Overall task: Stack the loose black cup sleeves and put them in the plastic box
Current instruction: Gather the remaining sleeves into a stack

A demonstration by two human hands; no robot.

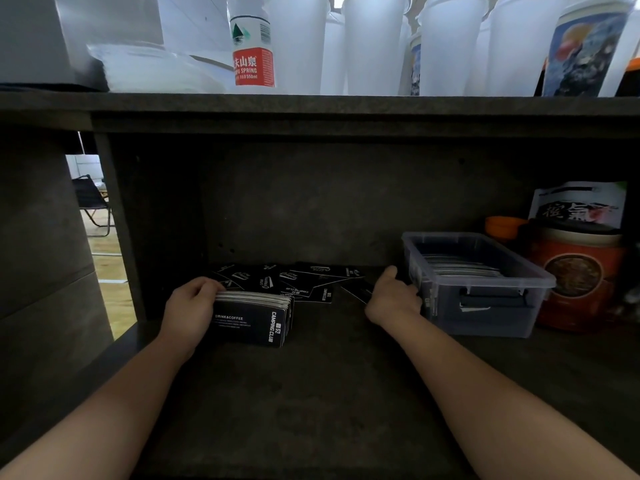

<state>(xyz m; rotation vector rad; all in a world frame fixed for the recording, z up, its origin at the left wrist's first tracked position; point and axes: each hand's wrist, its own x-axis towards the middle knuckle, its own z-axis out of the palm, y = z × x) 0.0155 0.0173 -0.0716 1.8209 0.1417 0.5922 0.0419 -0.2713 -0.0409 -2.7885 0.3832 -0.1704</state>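
From my remote seat I saw the left hand (188, 306) gripping a thick stack of black cup sleeves (254, 317), fingers curled over its upper edge and the thumb side hidden behind it. The stack stood on its long edge on the dark lower shelf (311, 393), its long axis running left to right across the view, printed face toward me, the free end pointing right. Behind it, loose sleeves (301, 280) lay flat and scattered at mixed angles near the back of the shelf. My right hand (393, 299) was curled against the near left corner of the clear plastic box (485, 306), thumb raised; I could not tell whether it pinched a loose sleeve or only gripped the box wall. The box sat right of the sleeves, its long axis running front to back, with a flat layer of sleeves already inside. A red tin (578, 278) stood just beside it.
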